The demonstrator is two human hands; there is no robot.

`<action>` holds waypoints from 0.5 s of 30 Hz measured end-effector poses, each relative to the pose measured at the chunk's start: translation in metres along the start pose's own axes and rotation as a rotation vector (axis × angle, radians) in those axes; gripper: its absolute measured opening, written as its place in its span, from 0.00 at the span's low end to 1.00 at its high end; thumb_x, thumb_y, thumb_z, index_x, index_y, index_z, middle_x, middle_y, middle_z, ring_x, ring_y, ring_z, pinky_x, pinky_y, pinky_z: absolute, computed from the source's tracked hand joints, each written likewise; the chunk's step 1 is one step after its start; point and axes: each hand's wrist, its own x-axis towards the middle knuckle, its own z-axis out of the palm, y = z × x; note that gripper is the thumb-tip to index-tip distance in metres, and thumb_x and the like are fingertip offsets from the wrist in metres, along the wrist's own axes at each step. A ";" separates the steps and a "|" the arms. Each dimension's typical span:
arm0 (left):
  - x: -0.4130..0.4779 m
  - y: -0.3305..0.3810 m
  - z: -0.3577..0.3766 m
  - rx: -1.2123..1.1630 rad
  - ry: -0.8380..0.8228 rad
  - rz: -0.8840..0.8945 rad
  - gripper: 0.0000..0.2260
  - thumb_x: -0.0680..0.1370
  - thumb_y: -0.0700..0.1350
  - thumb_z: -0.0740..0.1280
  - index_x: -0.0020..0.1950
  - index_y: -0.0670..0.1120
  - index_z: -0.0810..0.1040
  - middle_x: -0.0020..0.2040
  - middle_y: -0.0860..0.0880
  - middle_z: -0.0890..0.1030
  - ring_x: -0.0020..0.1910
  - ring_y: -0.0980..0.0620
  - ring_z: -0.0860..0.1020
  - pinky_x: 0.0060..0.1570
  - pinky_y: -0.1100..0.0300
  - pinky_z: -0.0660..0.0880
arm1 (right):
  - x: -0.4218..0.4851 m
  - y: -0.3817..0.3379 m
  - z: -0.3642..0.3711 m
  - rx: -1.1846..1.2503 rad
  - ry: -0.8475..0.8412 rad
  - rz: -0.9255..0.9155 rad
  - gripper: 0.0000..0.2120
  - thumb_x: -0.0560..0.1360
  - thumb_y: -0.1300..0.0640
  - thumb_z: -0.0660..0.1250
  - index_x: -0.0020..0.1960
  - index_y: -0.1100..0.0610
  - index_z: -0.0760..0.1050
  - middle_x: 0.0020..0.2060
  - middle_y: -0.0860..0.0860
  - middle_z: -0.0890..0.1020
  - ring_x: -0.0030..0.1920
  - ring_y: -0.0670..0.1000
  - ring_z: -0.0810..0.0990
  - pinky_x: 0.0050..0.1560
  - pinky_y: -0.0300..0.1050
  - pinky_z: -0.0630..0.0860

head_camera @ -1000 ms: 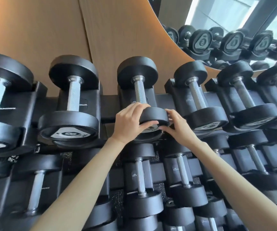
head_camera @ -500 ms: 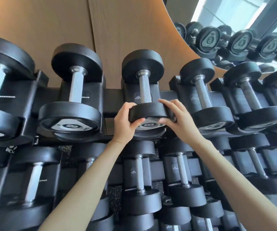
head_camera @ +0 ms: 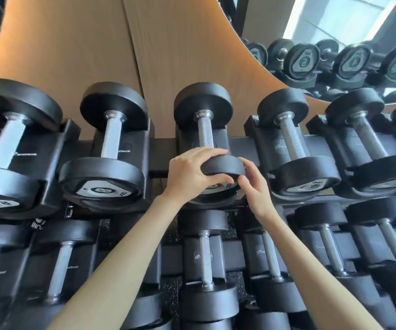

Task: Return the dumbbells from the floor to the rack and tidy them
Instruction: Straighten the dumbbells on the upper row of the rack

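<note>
A black dumbbell (head_camera: 205, 129) with a knurled steel handle lies in its cradle on the top tier of the rack (head_camera: 161, 153), in the middle. My left hand (head_camera: 190, 173) grips the left side of its near head, fingers curled over the top and thumb underneath. My right hand (head_camera: 251, 184) holds the right side of that same head, fingers curled round its rim. The label on the head's face is mostly hidden by my hands.
Black dumbbells fill the cradles to both sides, among them a larger one (head_camera: 106, 148) to the left and another (head_camera: 292, 148) to the right. A lower tier (head_camera: 204, 258) holds several more. A wooden wall panel (head_camera: 168, 55) and a mirror (head_camera: 335, 55) stand behind.
Both hands have stayed on the dumbbell's near head. My left fingers have slid further over its top, and my right hand has dropped from the top edge to the lower right rim.
</note>
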 end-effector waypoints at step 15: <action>-0.044 -0.034 0.026 -0.366 0.528 -0.241 0.26 0.77 0.66 0.56 0.53 0.43 0.74 0.47 0.59 0.76 0.49 0.68 0.73 0.50 0.70 0.68 | 0.040 -0.076 0.026 -1.242 -0.204 -0.407 0.33 0.66 0.27 0.56 0.52 0.54 0.75 0.40 0.49 0.77 0.43 0.51 0.76 0.34 0.45 0.71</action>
